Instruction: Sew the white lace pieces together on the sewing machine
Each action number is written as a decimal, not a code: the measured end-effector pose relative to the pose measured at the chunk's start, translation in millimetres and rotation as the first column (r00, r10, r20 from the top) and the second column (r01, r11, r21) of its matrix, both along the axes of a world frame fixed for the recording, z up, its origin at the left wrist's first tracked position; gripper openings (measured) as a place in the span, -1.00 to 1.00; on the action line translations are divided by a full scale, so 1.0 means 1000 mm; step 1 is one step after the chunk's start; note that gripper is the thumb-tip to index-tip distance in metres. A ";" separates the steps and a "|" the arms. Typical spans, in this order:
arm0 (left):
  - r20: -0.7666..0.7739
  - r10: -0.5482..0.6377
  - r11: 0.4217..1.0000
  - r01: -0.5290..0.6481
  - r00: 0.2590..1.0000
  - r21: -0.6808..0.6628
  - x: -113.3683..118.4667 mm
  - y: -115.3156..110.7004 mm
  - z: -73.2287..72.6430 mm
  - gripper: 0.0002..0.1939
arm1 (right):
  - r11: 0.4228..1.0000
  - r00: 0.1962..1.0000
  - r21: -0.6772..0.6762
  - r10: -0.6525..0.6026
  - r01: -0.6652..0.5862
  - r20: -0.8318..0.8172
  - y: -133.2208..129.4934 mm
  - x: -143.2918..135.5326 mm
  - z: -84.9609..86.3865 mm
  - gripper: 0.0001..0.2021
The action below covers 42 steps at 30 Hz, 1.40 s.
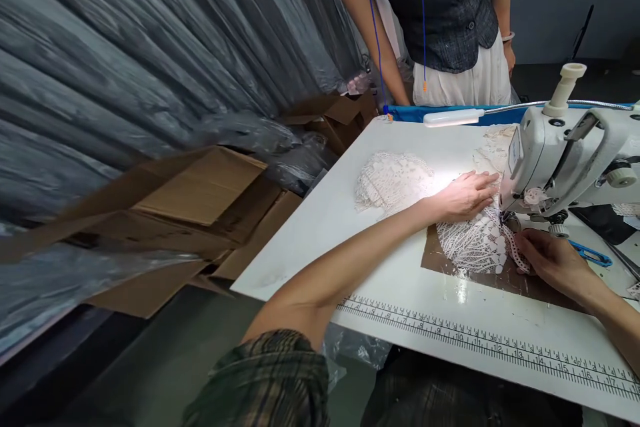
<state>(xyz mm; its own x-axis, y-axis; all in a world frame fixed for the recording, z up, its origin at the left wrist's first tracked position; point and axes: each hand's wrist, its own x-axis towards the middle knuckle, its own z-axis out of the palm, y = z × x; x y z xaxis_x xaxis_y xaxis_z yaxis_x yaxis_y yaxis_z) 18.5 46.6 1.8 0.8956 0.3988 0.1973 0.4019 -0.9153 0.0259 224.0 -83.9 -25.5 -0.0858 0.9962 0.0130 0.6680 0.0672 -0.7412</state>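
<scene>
In the head view, your left hand (466,197) spreads flat on the lace piece (470,245) at the sewing machine (536,153), apparently to steady it over the brown sheet (432,255), while your right hand (550,255) narrowly pinches the lace trim (513,249), seemingly to control that edge.

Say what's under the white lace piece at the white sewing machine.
A glossy brown sheet pokes out beneath the white lace piece; what the lace covers cannot be seen.

The white table (320,233) bears white lace (393,180) — plus brown sheet (535,285) and sewing machine (590,160).
</scene>
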 end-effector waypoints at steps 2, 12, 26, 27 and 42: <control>0.117 0.032 0.999 -0.028 0.993 -0.035 -0.006 -0.006 -0.002 -0.69 | 0.998 1.000 -0.063 -0.018 0.017 -0.014 0.000 0.002 0.002 -0.53; 0.057 -0.155 0.985 0.150 0.986 0.081 -0.026 -0.060 -0.008 -0.57 | 0.997 0.994 0.064 -0.040 0.033 0.107 -0.010 -0.022 0.027 -0.67; 0.295 -0.255 0.964 0.219 0.921 0.151 -0.018 -0.071 -0.016 -0.81 | 0.931 0.925 0.340 -0.011 -0.129 0.380 -0.025 -0.040 0.011 -0.69; 0.276 -0.243 0.969 0.220 0.930 0.110 -0.017 -0.071 -0.016 -0.80 | 0.930 0.915 0.339 -0.007 -0.142 0.403 -0.026 -0.040 0.010 -0.69; 0.226 -0.164 0.986 0.151 0.960 0.076 -0.023 -0.067 -0.021 -0.72 | 0.995 0.968 -0.024 0.102 -0.099 0.229 0.007 0.006 0.032 -0.67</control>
<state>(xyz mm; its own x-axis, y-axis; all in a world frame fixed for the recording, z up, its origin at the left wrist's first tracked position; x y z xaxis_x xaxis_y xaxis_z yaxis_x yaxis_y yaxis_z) -4.2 -20.3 -18.8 0.8734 0.2383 0.4248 0.2419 -0.9692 0.0463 229.5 -76.5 6.9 -0.1850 0.9822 -0.0309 0.8105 0.1348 -0.5701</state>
